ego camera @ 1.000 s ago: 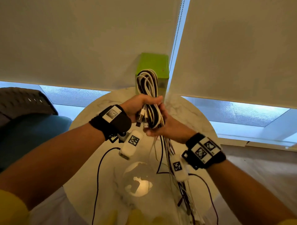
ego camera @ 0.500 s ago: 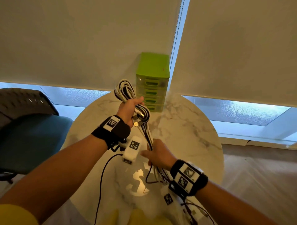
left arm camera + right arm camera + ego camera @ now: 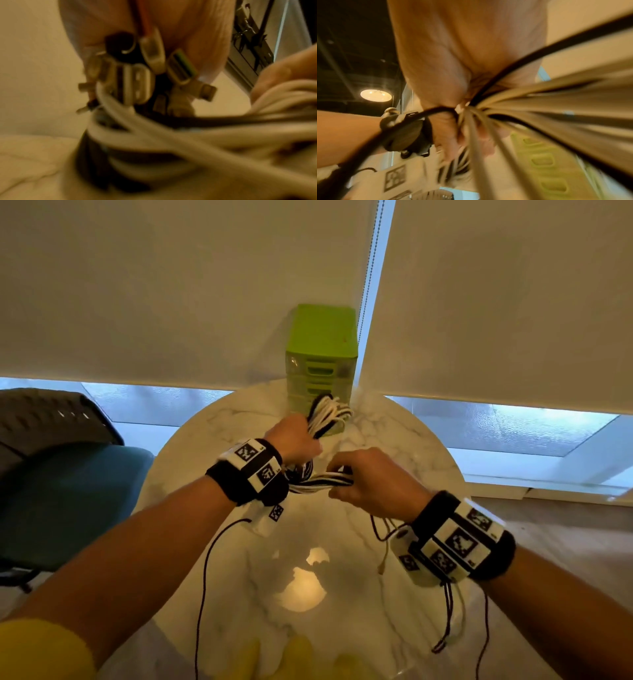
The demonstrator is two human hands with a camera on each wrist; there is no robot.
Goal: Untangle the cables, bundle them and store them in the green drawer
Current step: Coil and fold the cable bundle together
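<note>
My left hand (image 3: 296,438) grips a folded bundle of black and white cables (image 3: 327,414), whose loop end sticks out toward the green drawer unit (image 3: 322,350) at the table's far edge. The cables' loose tails (image 3: 320,482) run sideways under that hand to my right hand (image 3: 363,479), which grips them and holds them taut. In the left wrist view several plugs (image 3: 145,75) stick out below the left palm, with cable turns (image 3: 137,142) wrapped across the bundle. The right wrist view shows the strands (image 3: 556,105) fanning out of my right fist, with the green drawers (image 3: 546,162) behind.
The round marble table (image 3: 394,440) lies beneath both hands. A thin black wire (image 3: 205,577) trails from each wrist camera over its near edge. A teal chair (image 3: 68,498) stands at the left. White roller blinds (image 3: 171,285) hang behind the drawers.
My left hand has turned the bundle over and lowered it toward the drawers. My right hand rose from near the table, took the tails and pulled them sideways to the right.
</note>
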